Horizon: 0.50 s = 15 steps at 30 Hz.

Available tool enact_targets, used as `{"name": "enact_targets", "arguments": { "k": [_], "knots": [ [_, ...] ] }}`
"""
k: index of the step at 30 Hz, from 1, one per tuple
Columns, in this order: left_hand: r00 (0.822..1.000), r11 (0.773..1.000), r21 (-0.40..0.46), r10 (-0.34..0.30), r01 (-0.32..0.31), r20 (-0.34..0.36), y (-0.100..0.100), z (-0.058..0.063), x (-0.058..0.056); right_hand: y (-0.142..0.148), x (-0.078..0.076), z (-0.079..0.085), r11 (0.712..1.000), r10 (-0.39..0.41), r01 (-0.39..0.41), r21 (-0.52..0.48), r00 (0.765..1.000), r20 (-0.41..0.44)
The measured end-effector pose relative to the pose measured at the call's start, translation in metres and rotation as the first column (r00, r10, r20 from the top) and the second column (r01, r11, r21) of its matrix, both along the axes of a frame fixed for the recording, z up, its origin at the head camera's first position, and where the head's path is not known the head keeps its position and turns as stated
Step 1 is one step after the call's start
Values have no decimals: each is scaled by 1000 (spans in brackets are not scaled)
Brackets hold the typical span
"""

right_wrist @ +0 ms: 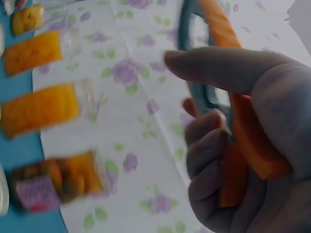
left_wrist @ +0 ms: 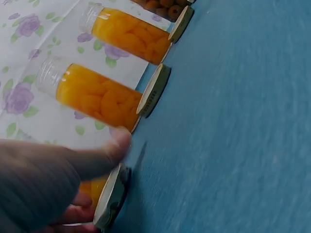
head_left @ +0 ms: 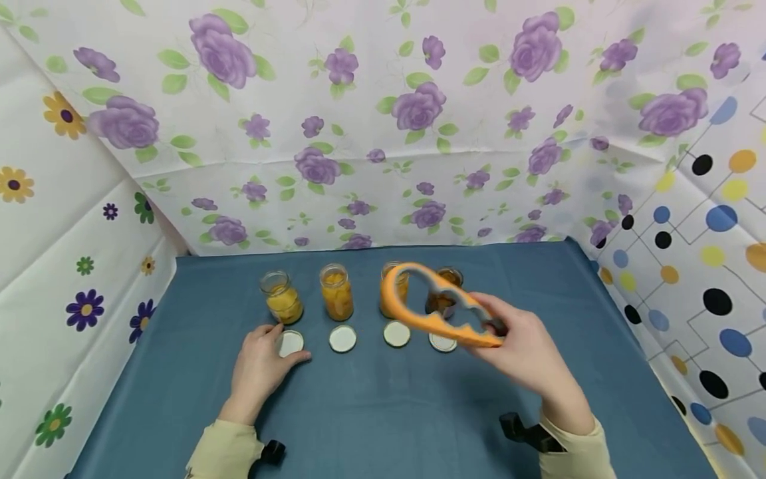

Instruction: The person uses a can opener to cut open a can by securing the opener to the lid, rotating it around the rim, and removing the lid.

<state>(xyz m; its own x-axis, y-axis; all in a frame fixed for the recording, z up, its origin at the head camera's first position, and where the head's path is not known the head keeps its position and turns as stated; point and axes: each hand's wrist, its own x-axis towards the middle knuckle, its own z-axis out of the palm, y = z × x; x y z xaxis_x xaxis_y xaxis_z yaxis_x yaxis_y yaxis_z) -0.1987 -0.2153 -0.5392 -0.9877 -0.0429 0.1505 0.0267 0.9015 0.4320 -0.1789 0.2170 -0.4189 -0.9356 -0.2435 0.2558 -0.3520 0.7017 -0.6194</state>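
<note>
My left hand (head_left: pixel 257 362) is at the leftmost lid (head_left: pixel 290 343), which lies on the blue cloth, with thumb and fingers spread around its edge. In the left wrist view the thumb stands apart from that lid (left_wrist: pixel 112 196). An open glass jar of yellow fruit (head_left: pixel 284 303) stands just behind it. My right hand (head_left: pixel 526 339) grips an orange jar opener (head_left: pixel 433 324) with a scalloped inner edge, raised above the cloth. In the right wrist view the fingers curl round the opener's handles (right_wrist: pixel 248 131).
Two jars of orange fruit (head_left: pixel 337 296) and a darker jar with a label (head_left: pixel 445 303) continue the row. Further lids lie in front of them: one (head_left: pixel 343 338), another (head_left: pixel 397 334), and one (head_left: pixel 443 342) partly behind the opener. Patterned sheets (head_left: pixel 371 133) surround the blue cloth (head_left: pixel 383 412).
</note>
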Motion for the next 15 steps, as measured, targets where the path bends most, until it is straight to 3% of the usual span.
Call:
{"name": "enact_targets", "arguments": {
  "k": [4, 7, 10, 15],
  "knots": [
    [1000, 993, 113, 16, -15, -9, -10, 1, 0, 30, 3, -8, 973, -212, 217, -80, 976, 56],
    [999, 987, 159, 38, -35, -19, -19, 3, 3, 52, 1, -19, 938, -340, 345, -21, 933, 121],
    [998, 978, 201, 64, -59, -17, -27, 4, 6, 71, -7, -35, 917, -399, 391, 82, 894, 205],
    [995, 956, 280, 99, -89, -23, -27, -1, 8, 99, -22, -70, 896, -443, 397, 201, 840, 313]
  ]
}}
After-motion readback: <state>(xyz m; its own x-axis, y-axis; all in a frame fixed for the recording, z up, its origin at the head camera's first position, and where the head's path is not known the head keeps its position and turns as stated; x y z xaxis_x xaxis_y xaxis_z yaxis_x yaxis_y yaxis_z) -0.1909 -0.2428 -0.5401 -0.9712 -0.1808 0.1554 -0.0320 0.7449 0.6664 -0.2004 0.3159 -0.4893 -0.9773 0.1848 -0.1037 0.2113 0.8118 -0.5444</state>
